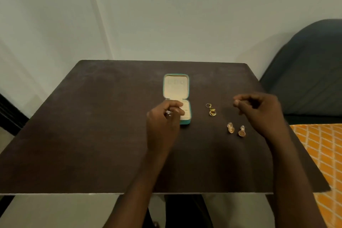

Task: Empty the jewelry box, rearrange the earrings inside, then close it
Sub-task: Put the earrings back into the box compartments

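Note:
A small teal jewelry box (pixel 186 96) lies open on the dark table (pixel 92 135), its cream lining showing. My left hand (pixel 162 122) hovers over the box's lower half and pinches a small shiny earring (pixel 168 113) in its fingertips. My right hand (pixel 259 113) is raised to the right of the box with thumb and fingers curled together; whether it holds anything is too small to tell. A pair of gold hoop earrings (pixel 211 109) lies right of the box. Two round gold earrings (pixel 236 129) lie closer to me, beside my right hand.
A dark padded chair (pixel 305 72) stands at the table's right rear. An orange patterned cloth (pixel 322 163) lies past the table's right edge. A pale wall rises behind the table.

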